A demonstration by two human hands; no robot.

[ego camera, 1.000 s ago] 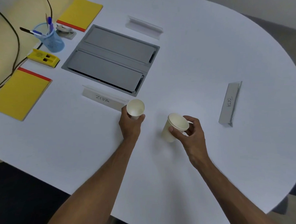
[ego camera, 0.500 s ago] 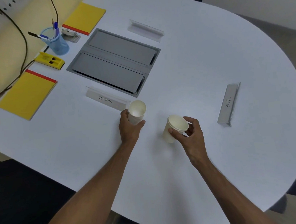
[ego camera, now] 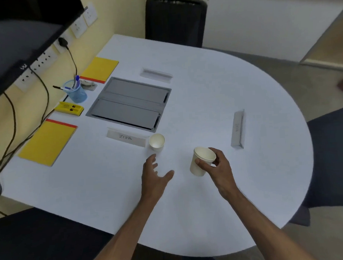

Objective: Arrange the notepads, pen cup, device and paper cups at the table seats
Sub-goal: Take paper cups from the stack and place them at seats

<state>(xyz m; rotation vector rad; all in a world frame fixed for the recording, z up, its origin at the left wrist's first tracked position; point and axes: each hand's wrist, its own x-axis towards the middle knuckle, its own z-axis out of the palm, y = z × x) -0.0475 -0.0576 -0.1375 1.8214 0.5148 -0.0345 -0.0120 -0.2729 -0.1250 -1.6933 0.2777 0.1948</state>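
Left hand: the left hand (ego camera: pixel 154 175) hovers over the white counter (ego camera: pixel 220 206), fingers spread, holding nothing.
Right hand: the right hand (ego camera: pixel 218 167) wraps a tilted paper cup (ego camera: pixel 201 162), thumb on its near side.
Second cup: another paper cup (ego camera: pixel 156 142) stands upright just beyond the left hand, apart from it, beside the "ZEBRA" name card (ego camera: pixel 126 139).
Far left of the hands: near notepad (ego camera: pixel 47 143), yellow device (ego camera: pixel 69 108), blue pen cup (ego camera: pixel 76 92), far notepad (ego camera: pixel 100 69).
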